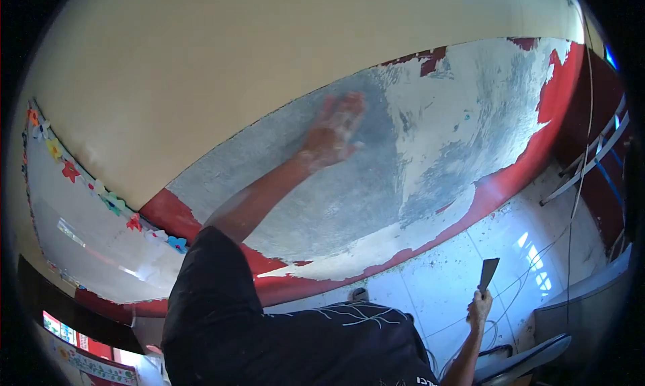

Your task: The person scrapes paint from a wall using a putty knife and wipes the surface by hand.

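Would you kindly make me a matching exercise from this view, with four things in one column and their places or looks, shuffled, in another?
Column one
1. Scraper
2. Left hand
3. Flower decorations
4. Floor

Column two
A. Along the edge of the white board
B. Pale and tiled
C. Gripped in the right hand
D. Spread in front of the wall's grey patch

Right pairs: 1-C, 2-D, 3-A, 4-B.

Bright glare on flr tiles [440,282], L hand [334,132] blurry, fisheye warp w/ blk corners.
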{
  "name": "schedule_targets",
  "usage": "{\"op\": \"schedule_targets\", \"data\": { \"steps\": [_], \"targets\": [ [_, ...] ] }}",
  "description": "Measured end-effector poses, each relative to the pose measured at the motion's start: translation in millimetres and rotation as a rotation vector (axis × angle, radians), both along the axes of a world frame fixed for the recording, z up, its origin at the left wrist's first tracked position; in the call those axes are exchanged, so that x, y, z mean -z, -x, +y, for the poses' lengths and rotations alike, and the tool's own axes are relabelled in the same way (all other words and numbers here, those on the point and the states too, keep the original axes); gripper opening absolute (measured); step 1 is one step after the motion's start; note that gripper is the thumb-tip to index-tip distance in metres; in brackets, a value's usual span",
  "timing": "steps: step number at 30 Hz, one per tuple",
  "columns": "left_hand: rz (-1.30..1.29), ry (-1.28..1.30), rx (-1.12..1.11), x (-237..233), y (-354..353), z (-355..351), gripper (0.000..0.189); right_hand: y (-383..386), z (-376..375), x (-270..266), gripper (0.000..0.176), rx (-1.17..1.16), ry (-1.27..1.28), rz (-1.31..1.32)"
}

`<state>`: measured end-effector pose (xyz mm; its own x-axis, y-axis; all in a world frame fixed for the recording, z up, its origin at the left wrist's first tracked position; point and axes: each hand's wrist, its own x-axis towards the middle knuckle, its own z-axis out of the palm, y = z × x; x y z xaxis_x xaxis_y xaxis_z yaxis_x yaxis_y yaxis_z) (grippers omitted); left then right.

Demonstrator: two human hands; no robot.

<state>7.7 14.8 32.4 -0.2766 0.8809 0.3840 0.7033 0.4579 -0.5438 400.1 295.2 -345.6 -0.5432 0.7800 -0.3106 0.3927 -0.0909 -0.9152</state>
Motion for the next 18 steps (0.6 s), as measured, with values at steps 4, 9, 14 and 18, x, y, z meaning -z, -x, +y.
{"op": "schedule_targets", "data": {
  "steps": [4,9,14,18],
  "targets": [
    [0.215,-0.309,-0.138,-20,-16,-26,0.094,10,-29,-5,0.017,0.035,-0.022,0.057],
    [0.292,-0.645,-0.364,-32,-5,-41,0.096,50,-49,38,0.026,-0.436,-0.529,0.120],
    [0.184,-0.328,-0.337,-2,4,-22,0.093,102,-72,-40,0.012,-0.588,-0.439,0.049],
    [0.317,-0.147,-0.313,-23,14,-33,0.088,121,-81,-59,0.009,-0.628,-0.349,0.112]
  ]
}}
